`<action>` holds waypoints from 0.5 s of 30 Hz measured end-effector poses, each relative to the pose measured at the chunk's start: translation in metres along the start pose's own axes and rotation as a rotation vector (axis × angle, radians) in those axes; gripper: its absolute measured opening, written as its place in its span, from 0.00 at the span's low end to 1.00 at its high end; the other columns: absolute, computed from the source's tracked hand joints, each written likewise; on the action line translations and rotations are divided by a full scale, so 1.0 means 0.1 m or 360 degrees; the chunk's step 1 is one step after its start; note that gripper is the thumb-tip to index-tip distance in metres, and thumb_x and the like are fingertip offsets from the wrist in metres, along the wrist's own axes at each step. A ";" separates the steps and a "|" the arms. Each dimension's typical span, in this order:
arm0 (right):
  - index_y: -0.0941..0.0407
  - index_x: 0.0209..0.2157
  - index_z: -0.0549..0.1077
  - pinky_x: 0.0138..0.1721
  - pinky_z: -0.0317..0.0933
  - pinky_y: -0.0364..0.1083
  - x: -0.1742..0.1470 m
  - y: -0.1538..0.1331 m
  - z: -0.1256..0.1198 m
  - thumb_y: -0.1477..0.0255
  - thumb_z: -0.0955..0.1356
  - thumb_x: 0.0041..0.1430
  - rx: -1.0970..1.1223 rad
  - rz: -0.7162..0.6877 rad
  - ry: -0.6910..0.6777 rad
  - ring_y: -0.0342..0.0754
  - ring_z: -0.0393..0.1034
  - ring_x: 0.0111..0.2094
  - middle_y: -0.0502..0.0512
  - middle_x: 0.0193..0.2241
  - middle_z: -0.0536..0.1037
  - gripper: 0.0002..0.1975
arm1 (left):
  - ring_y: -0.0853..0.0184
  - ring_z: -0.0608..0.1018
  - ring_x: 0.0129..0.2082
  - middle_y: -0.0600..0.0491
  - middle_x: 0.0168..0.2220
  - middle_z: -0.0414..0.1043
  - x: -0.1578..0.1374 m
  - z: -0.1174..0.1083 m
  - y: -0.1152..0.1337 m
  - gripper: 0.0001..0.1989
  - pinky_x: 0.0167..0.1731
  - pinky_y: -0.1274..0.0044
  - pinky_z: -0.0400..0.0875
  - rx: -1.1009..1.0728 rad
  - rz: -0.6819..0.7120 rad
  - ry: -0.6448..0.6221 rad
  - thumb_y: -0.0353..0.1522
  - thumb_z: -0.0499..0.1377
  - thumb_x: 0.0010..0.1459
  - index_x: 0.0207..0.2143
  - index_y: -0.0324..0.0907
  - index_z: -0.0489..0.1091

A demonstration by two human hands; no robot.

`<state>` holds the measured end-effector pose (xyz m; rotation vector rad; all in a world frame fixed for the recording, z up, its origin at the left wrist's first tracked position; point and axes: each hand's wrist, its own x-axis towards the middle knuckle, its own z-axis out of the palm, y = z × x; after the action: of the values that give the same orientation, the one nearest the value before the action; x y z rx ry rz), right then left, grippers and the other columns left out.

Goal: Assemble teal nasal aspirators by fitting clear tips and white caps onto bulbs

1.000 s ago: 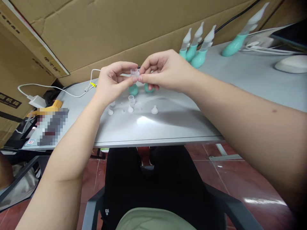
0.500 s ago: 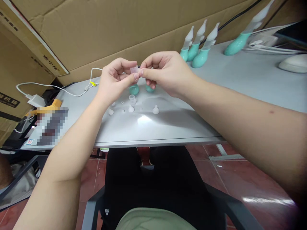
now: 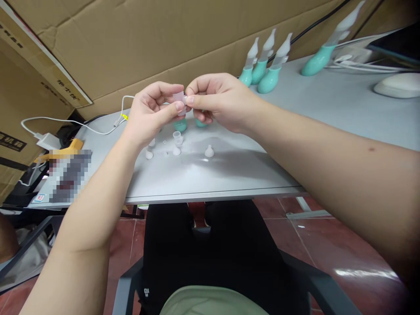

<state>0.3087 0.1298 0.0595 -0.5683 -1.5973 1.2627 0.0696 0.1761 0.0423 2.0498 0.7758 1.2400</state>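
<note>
My left hand grips a small clear plastic cup between thumb and fingers, above the table. At the cup's side, my right hand pinches a tiny white part, mostly covered by the fingertips. Behind and below the hands stand two mint-green bulbs, a left one and a right one, partly hidden. Another clear cup is on the table. White cone-shaped tips lie near it, including a right one, a middle one and a left one.
Several assembled green-and-white nasal aspirators stand at the back right, near a white computer mouse. A cardboard wall borders the grey table. On the left are a white cable, a yellow tool and a pixelated patch.
Both hands and the table objects appear slightly further left as the view shifts. The cup has turned a little between the hands, and the white part at its side shows more.
</note>
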 end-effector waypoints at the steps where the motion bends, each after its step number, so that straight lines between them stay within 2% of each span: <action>1: 0.50 0.29 0.79 0.24 0.50 0.48 0.00 0.00 -0.01 0.59 0.89 0.67 -0.0005 0.0007 -0.0006 0.47 0.62 0.27 0.50 0.26 0.73 0.23 | 0.77 0.90 0.40 0.54 0.44 0.86 -0.01 0.01 0.01 0.30 0.43 0.78 0.95 0.0018 -0.0012 0.0002 0.57 0.76 0.65 0.57 0.48 0.80; 6: 0.48 0.33 0.81 0.26 0.52 0.48 -0.01 0.03 -0.07 0.59 0.86 0.72 -0.0025 -0.0020 -0.0092 0.48 0.63 0.28 0.50 0.28 0.73 0.18 | 0.74 0.91 0.43 0.50 0.51 0.87 -0.01 0.03 0.00 0.38 0.46 0.75 0.95 0.0115 -0.0007 0.0026 0.66 0.73 0.63 0.59 0.47 0.79; 11: 0.50 0.33 0.79 0.28 0.57 0.47 -0.01 0.01 -0.12 0.63 0.85 0.71 0.0010 0.0078 -0.0195 0.49 0.66 0.29 0.50 0.28 0.74 0.17 | 0.72 0.92 0.47 0.50 0.54 0.85 0.01 0.02 0.02 0.50 0.49 0.74 0.96 0.0179 -0.0017 -0.0079 0.77 0.67 0.56 0.61 0.48 0.77; 15: 0.51 0.34 0.78 0.29 0.61 0.45 -0.01 -0.02 -0.12 0.67 0.84 0.70 0.0053 0.0134 -0.0224 0.48 0.68 0.29 0.50 0.30 0.75 0.16 | 0.71 0.92 0.46 0.49 0.52 0.84 0.01 0.00 0.02 0.50 0.47 0.73 0.96 0.0235 0.0032 -0.0069 0.77 0.65 0.58 0.61 0.48 0.79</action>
<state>0.3201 0.1338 0.0607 -0.5405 -1.6794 1.4164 0.0705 0.1754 0.0437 2.1999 0.8506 1.1757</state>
